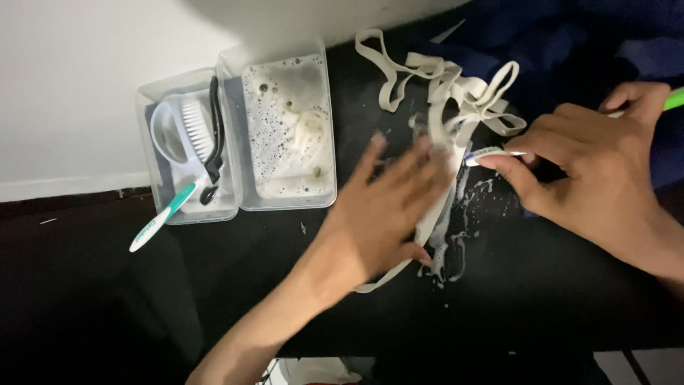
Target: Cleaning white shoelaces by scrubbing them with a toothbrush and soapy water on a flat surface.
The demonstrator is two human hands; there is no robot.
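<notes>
Dim, flat overhead light; dark surface swallows detail. White wall [85, 85] glares, top left. Left hand [388, 207] motion-blurred; the rest sharp.

Quick count. Two hands, both mine: my left hand [381, 207] and my right hand [598, 171]. Two clear plastic tubs side by side: the left tub [153, 93] and the right tub [324, 71] with foamy water. Two toothbrushes: one green-and-white toothbrush [160, 219] leaning out of the left tub, one toothbrush [491, 152] in my right grip. One scrub brush [201, 132] in the left tub. One tangle of cream laces [456, 93]; separate strands too tangled to count.
</notes>
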